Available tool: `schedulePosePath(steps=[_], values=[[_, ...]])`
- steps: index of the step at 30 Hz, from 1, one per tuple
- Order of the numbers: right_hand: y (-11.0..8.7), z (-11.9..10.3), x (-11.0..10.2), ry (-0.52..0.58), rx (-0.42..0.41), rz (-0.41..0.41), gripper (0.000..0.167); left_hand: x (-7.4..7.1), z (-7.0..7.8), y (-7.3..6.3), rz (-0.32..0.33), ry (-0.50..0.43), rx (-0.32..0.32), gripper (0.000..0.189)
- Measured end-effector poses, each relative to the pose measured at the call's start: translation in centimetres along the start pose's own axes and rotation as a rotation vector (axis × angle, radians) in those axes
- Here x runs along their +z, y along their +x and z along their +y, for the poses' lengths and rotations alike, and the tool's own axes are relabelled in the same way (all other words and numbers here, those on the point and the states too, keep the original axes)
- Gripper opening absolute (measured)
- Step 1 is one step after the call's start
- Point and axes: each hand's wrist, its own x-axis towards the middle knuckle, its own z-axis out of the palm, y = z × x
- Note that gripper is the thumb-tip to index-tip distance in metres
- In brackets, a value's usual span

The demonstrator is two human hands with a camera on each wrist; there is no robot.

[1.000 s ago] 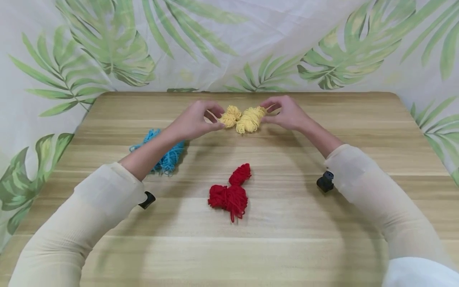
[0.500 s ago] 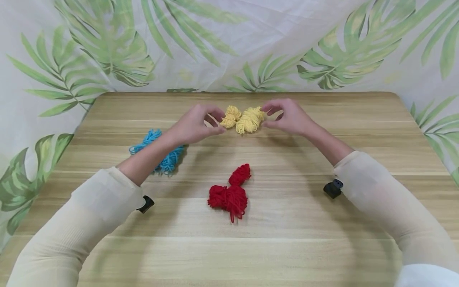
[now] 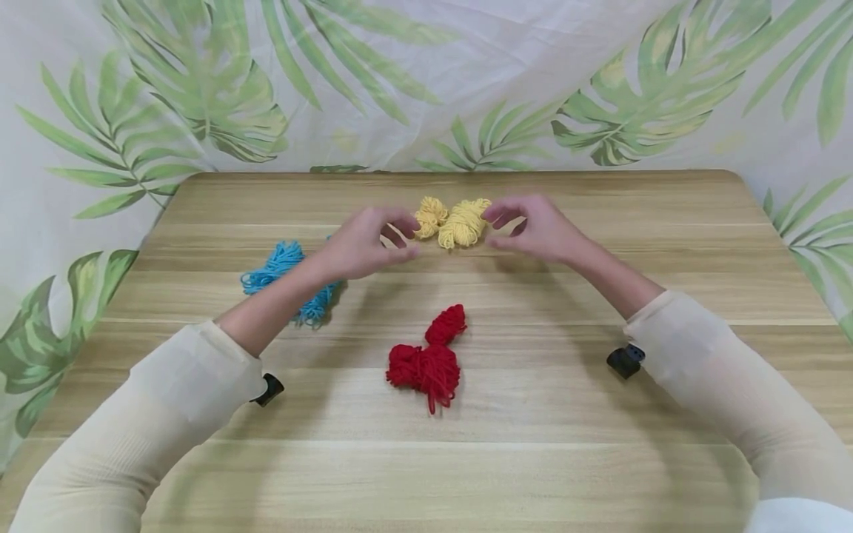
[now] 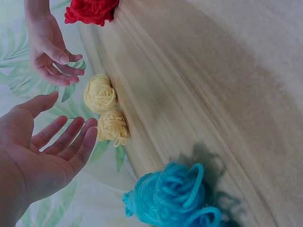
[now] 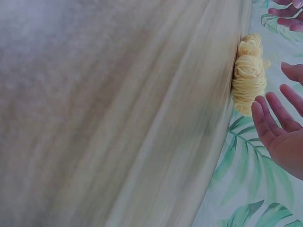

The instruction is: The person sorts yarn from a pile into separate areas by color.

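Note:
Two yellow yarn bundles lie side by side near the table's far edge: a smaller, deeper yellow one (image 3: 431, 217) on the left and a larger pale one (image 3: 464, 223) on the right. My left hand (image 3: 369, 243) is beside the smaller bundle, fingers relaxed and apart, holding nothing. On the other side my right hand (image 3: 533, 228) has its fingertips close to the pale bundle, thumb and fingers spread. In the left wrist view both yellow bundles (image 4: 100, 94) show beyond the left hand's fingertips. The right wrist view has the pale yarn (image 5: 249, 80) just past the right fingers.
Red yarn bundles (image 3: 426, 370) lie nearer on the wooden table (image 3: 506, 474), in the middle. Blue yarn (image 3: 280, 263) is on the left, partly hidden under my left forearm. A leaf-patterned cloth (image 3: 400, 81) hangs behind the table's far edge.
Both hands have let go of the yellow yarn and drawn slightly back toward me. My right forearm has shifted right. The yarn bundles stay in place.

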Motion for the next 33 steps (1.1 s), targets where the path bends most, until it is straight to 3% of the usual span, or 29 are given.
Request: schedulePosePath(steps=[14,26,33], values=[[-1.1,-0.5,0.8,0.033,-0.047,-0.044,0.035,0.8,0.5,-0.8,-0.043,-0.005,-0.01,0.041],[-2.2,-0.8,1.3,0.035,-0.066,-0.071,0.036,1.7,0.8,-1.6,-0.07,-0.095,-0.021,0.039],[-2.6,-1.0,1.7,0.064,-0.071,-0.097,0.037,2.3,0.9,-1.8,-0.105,-0.101,-0.035,0.042]])
